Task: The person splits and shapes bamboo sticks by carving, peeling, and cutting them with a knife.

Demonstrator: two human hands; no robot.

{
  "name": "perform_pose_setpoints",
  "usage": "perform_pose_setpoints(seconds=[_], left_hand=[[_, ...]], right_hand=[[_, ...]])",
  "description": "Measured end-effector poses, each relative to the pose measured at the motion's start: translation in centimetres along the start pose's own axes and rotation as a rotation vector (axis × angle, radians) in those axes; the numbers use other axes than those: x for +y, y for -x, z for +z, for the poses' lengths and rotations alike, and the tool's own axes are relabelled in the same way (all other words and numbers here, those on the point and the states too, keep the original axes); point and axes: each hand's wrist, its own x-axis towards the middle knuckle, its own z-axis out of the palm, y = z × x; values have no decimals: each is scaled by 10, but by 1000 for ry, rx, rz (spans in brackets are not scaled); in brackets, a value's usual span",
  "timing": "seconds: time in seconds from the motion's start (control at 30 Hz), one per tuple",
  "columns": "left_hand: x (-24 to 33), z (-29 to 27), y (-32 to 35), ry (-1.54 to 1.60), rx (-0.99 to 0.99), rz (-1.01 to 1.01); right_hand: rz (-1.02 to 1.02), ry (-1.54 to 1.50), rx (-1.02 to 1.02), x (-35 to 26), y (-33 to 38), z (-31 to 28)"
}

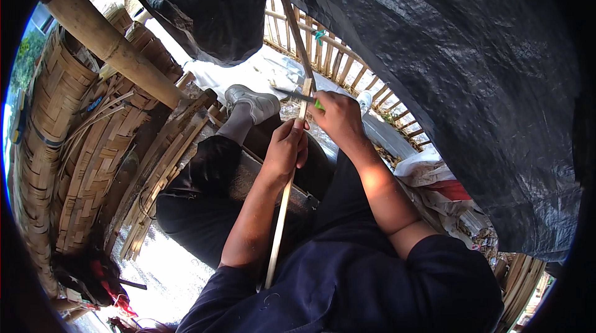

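Observation:
My left hand (288, 146) is closed around a long pale bamboo strip (280, 221), which slants from my lap up past both hands. In my right hand (338, 115) is a knife (294, 94) with a green handle, its dark blade pointing left. The blade crosses the strip close to its upper end, just above my left thumb; whether it cuts into the strip I cannot tell. My right fingers hide most of the handle. Below the hands are my legs in dark trousers, with one pale shoe (251, 103) beyond them on the left.
Woven bamboo panels (68, 140) and split bamboo lengths (164, 177) stand at the left, under a thick bamboo pole (115, 47). Black plastic sheeting (447, 72) hangs overhead and down the right. A slatted bamboo fence (347, 63) runs behind. More strips (521, 286) lie at lower right.

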Motion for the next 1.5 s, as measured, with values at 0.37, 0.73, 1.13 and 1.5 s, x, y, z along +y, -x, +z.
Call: perform_pose_setpoints(seconds=[0.37, 0.73, 1.13, 1.5], left_hand=[[2, -30, 4, 177, -6, -88], [-1, -36, 2, 201, -51, -98], [-17, -18, -2, 8, -29, -36], [-11, -16, -1, -24, 11, -11]], right_hand=[[422, -432, -754, 56, -12, -58], [472, -472, -87, 50, -2, -2], [432, -300, -37, -14, 0, 32], [678, -578, -272, 5, 1, 28]])
